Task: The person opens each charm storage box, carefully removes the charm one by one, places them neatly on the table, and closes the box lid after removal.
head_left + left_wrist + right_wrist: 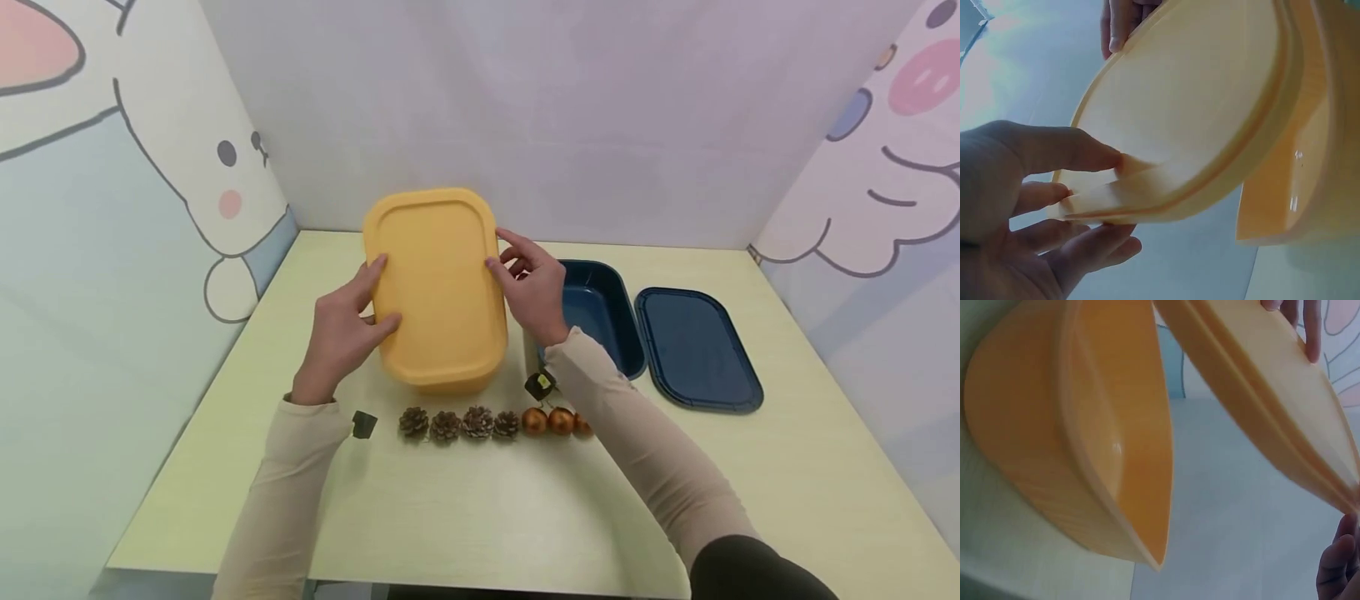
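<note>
A yellow lid (pixel 441 292) is held up at a tilt over the yellow box (pixel 456 387), which it mostly hides in the head view. My left hand (pixel 343 325) grips the lid's left edge, thumb on the top face and fingers underneath. At the opposite edge, my right hand (pixel 538 292) pinches the rim between thumb and fingers. Both wrist views show a wedge of space between the raised lid (pixel 1272 394) and the box (pixel 1016 412), whose inner wall is exposed.
Right of the yellow box stands an open dark blue box (pixel 592 308), partly behind my right forearm. A dark blue lid (pixel 701 350) lies beside it. Several pinecones (pixel 477 422) and copper-coloured balls (pixel 561 421) form a row in front. A wall (pixel 525 125) closes the table's back.
</note>
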A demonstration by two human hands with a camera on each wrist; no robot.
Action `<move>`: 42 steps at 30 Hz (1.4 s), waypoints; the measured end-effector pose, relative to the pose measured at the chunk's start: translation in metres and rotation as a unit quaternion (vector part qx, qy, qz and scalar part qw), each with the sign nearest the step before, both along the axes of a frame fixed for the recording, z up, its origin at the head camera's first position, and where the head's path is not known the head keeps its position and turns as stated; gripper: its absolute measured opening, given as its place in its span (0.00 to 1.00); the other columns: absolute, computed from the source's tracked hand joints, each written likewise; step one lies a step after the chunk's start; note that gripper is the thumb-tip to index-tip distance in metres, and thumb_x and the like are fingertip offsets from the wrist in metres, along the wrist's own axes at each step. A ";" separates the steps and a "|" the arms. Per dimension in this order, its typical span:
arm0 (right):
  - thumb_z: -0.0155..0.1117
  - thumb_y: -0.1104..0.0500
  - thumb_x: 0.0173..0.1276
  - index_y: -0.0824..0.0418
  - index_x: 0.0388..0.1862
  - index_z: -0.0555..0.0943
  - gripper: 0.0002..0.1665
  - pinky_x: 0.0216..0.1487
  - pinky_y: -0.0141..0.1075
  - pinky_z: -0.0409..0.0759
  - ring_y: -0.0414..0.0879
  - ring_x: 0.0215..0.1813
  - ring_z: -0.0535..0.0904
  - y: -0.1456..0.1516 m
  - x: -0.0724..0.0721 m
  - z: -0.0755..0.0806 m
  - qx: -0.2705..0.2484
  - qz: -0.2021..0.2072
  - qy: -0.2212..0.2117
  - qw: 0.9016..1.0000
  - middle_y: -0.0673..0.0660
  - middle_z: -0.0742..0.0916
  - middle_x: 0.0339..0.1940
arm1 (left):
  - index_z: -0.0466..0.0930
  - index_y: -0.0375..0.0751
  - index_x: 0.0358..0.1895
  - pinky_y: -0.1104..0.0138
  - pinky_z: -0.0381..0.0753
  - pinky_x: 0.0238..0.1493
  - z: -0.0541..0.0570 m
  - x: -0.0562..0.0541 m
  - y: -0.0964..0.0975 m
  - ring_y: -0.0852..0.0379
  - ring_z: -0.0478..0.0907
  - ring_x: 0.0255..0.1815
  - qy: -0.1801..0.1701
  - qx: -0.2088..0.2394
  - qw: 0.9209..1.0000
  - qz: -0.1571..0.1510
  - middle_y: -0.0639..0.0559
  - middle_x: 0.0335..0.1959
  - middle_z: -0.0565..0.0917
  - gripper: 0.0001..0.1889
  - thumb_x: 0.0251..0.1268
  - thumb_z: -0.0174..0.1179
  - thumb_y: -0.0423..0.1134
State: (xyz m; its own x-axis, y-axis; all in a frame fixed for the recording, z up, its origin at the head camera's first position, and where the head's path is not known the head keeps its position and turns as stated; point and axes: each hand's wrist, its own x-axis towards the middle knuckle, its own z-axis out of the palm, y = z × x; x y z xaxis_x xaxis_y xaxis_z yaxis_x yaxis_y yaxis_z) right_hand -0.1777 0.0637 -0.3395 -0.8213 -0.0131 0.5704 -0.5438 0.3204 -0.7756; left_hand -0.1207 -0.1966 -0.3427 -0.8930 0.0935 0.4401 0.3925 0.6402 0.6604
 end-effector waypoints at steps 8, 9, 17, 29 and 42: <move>0.70 0.60 0.65 0.62 0.76 0.67 0.42 0.36 0.36 0.74 0.53 0.32 0.76 0.007 0.002 -0.013 0.181 0.010 -0.036 0.983 0.66 0.80 0.46 | 0.65 0.40 0.75 0.53 0.84 0.55 -0.011 -0.017 0.000 0.39 0.74 0.69 -0.046 -0.014 0.999 -0.008 0.36 0.74 0.68 0.35 0.64 0.64 0.29; 0.70 0.60 0.66 0.61 0.77 0.66 0.42 0.36 0.36 0.74 0.53 0.33 0.75 0.007 0.002 -0.014 0.194 0.016 -0.046 0.980 0.66 0.79 0.47 | 0.65 0.38 0.75 0.53 0.84 0.56 -0.013 -0.019 0.000 0.39 0.75 0.69 -0.050 -0.016 0.999 -0.005 0.36 0.74 0.68 0.35 0.64 0.64 0.29; 0.70 0.55 0.67 0.62 0.79 0.62 0.45 0.36 0.34 0.73 0.49 0.39 0.71 0.008 0.003 -0.023 0.239 0.059 -0.147 0.958 0.67 0.71 0.55 | 0.68 0.36 0.74 0.52 0.83 0.57 -0.020 -0.039 0.002 0.38 0.79 0.64 -0.114 -0.056 0.992 0.009 0.35 0.75 0.67 0.30 0.69 0.60 0.32; 0.67 0.53 0.69 0.66 0.80 0.58 0.47 0.35 0.33 0.70 0.49 0.41 0.66 0.006 -0.004 -0.036 0.292 0.072 -0.202 0.932 0.68 0.70 0.57 | 0.78 0.32 0.64 0.48 0.81 0.61 -0.031 -0.049 0.007 0.38 0.80 0.63 -0.157 -0.125 0.979 0.033 0.33 0.61 0.82 0.21 0.70 0.59 0.35; 0.64 0.57 0.67 0.68 0.78 0.60 0.44 0.30 0.32 0.67 0.50 0.42 0.65 0.001 -0.007 -0.043 0.306 0.064 -0.220 0.924 0.70 0.73 0.53 | 0.78 0.32 0.64 0.47 0.78 0.62 -0.032 -0.052 0.007 0.36 0.79 0.62 -0.173 -0.168 0.970 0.020 0.33 0.58 0.84 0.21 0.70 0.60 0.35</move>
